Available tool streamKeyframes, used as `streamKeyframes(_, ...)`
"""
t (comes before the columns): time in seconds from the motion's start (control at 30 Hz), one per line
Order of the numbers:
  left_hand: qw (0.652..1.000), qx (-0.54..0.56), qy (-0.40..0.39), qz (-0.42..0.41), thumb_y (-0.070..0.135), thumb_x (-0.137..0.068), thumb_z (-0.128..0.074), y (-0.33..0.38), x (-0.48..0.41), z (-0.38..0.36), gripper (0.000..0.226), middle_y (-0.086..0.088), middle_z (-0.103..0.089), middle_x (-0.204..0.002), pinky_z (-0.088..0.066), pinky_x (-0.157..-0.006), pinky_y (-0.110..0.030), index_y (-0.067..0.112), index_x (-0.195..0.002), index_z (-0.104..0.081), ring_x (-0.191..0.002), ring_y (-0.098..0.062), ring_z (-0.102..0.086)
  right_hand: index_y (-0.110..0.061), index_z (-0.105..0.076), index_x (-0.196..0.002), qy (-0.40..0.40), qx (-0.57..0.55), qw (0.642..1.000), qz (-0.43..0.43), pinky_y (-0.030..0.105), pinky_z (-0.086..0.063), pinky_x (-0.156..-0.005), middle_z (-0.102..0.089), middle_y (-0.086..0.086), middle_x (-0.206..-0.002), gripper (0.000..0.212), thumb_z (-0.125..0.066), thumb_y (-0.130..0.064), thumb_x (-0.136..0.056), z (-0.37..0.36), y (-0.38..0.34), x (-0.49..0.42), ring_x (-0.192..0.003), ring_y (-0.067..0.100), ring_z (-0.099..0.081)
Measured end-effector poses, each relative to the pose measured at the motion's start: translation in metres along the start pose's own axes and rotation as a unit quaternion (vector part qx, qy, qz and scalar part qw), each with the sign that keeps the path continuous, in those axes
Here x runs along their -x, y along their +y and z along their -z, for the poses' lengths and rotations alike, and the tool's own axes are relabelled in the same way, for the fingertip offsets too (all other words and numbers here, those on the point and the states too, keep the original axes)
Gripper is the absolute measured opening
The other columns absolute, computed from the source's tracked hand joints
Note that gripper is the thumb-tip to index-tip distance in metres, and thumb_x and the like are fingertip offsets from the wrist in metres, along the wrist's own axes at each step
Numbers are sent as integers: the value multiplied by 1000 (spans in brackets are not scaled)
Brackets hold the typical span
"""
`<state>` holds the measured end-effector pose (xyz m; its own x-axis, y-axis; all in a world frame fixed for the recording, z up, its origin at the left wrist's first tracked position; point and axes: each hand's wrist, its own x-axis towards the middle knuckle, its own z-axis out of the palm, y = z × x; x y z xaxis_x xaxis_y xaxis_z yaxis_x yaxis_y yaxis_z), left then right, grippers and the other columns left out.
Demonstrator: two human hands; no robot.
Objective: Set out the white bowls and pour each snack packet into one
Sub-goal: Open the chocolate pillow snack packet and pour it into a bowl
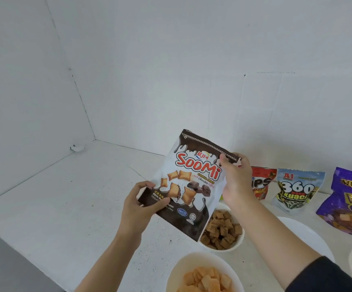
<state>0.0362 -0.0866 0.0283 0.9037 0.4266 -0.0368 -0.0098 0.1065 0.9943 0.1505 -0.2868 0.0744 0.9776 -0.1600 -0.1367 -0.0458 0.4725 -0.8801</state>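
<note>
Brown-white Soomi packet (192, 171): left hand (138, 207) grip pinches bottom corner, right hand (237, 182) pinches top corner.

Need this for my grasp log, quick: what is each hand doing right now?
Left hand: grips the lower corner of the brown-and-white Soomi snack packet.
Right hand: pinches that packet's top right corner.

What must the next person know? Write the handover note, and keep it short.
Left hand grips the Soomi packet at its lower corner; right hand pinches its top corner, above the counter.
Filled: bowl of brown squares, bowl of orange pieces. Third white bowl looks empty.
Red packet, 360 Kuaci packet and purple packet stand right, by the wall.
Left: pour the remaining packets; whether the Soomi is opened, unclear.
</note>
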Motion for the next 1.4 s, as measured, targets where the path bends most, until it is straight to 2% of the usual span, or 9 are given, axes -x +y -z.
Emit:
streamKeyframes(0.1,998,-57,-16,34,28,-61,-94,1,6,12,44,-10,-71,-119,-65,-78,-48,27,-97,-68,-106,-33,-72,-24,-51,-105,-30,39,998,48,32,-60,-59,-64,15,-115,28,-70,-9,-92,-12,-2,3,-88,24,-73)
streamKeyframes(0.23,986,-169,1,-12,19,-75,-90,8,27,27,25,-2,-72,-106,-56,-60,-20,24,-91,-71,-101,-28,-70,-35,-40,-106,-112,100,980,135,32,-61,-67,-58,16,-122,38,-67,-11,-93,-26,-9,23,-100,26,-69)
streamKeyframes(0.47,936,-317,-15,-155,10,-88,-76,61,91,64,53,8,-62,-131,-60,-80,-28,41,-126,-55,-108,-18,-69,-22,-41,-110,-294,128,931,173,27,-55,-55,-57,8,-100,27,-60,-7,-97,-55,-16,86,-78,16,-67)
streamKeyframes(0.6,964,-210,94,-132,-2,-91,-68,87,142,83,52,3,-69,-123,-65,-72,-44,38,-119,-52,-101,-23,-75,-12,-49,-102,-392,127,899,145,28,-58,-60,-56,-4,-98,14,-57,-1,-96,-75,8,134,-91,18,-68)
streamKeyframes(0.8,945,-85,291,-121,-1,-95,-64,94,216,133,39,-6,-72,-116,-63,-67,-33,32,-115,-63,-90,-19,-78,-16,-65,-94,-481,113,865,86,40,-63,-71,-70,-4,-99,10,-67,-5,-93,-103,55,209,-97,20,-72)
streamKeyframes(0.93,922,-59,369,-101,9,-99,-63,87,259,169,31,-10,-76,-108,-64,-72,-38,34,-117,-64,-91,-25,-78,-17,-69,-94,-528,112,839,68,26,-59,-65,-71,-4,-95,12,-71,-6,-91,-119,86,257,-89,7,-69)
streamKeyframes(1.03,909,-75,403,-72,12,-99,-64,80,287,196,31,-7,-75,-112,-65,-75,-41,38,-116,-65,-90,-22,-78,-18,-68,-96,-561,126,818,40,31,-62,-66,-70,1,-106,15,-72,-5,-90,-131,113,290,-96,18,-71)
streamKeyframes(1.27,879,-110,464,6,4,-99,-61,48,339,275,22,1,-76,-96,-51,-55,-9,20,-110,-71,-70,2,-72,-15,-63,-103,-610,211,763,23,21,-59,-57,-66,1,-108,22,-72,0,-88,-157,188,366,-87,10,-69)
streamKeyframes(1.4,875,-97,472,43,1,-99,-58,16,355,321,23,-1,-76,-93,-50,-52,-9,17,-110,-71,-68,5,-71,-24,-65,-93,-611,273,743,11,36,-64,-61,-69,0,-105,19,-73,-7,-89,-165,242,395,-88,20,-73)
